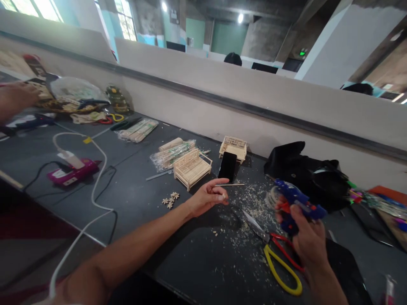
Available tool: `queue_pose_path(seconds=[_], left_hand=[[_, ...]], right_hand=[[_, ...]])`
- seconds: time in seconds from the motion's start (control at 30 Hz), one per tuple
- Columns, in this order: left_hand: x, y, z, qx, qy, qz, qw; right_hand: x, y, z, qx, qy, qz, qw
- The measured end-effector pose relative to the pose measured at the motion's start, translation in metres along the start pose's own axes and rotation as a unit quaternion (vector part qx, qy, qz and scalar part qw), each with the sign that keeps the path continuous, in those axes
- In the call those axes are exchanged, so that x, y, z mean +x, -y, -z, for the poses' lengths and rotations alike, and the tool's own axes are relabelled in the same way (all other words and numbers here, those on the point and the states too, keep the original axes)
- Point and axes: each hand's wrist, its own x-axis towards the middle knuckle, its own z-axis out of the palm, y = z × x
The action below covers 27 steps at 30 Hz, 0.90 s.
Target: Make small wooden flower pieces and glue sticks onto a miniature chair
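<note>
Nearby, has scissors [266, 238] with red and yellow handles lying on the dark table [190, 254], blades pointing toward the left hand [207, 198]. Beside them, wraps the fingers of the right hand [308, 232] around the handle of a blue glue gun [295, 197], slightly blurred; cannot tell if pressing the trigger. Farther left, pinches a small pale piece [224, 196] between left thumb and fingers, forefinger stretched out above. Has crumbs [252, 195] strewn between both hands, and a few flower-shaped pieces [171, 198] left of the left wrist. Just past the left hand, has a thin stick [234, 184], then a toy bench [192, 169] standing upright to the left and a phone [227, 166] to the right. Behind the phone, has a second toy bench [233, 147], with wrapped sticks [174, 156] to the left and a black bag [299, 171] to the right. Farther off, includes another person's hand [19, 97] at the left edge, a bottle [117, 99] and a pale partition [190, 106].
</note>
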Motion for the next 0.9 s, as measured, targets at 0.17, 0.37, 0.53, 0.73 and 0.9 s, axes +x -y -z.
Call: queue_pose_path(seconds=[0.17, 0.37, 0.53, 0.73, 0.9], left_hand=[[-0.001, 0.001, 0.001, -0.003, 0.006, 0.007, 1.000], [-0.001, -0.001, 0.001, -0.004, -0.003, 0.012, 1.000], [0.000, 0.000, 0.002, 0.000, -0.005, 0.004, 1.000], [0.000, 0.000, 0.001, 0.005, -0.013, -0.001, 1.000], [0.000, 0.000, 0.002, 0.010, -0.020, 0.008, 1.000]], right_hand=[[-0.035, -0.002, -0.029, 0.050, 0.152, -0.049, 0.986], [-0.040, -0.010, -0.035, -0.025, 0.169, 0.007, 0.985], [-0.037, -0.013, -0.034, -0.026, 0.152, 0.027, 0.988], [-0.036, -0.016, -0.034, -0.045, 0.150, 0.044, 0.987], [-0.036, -0.019, -0.033, -0.050, 0.158, 0.049, 0.985]])
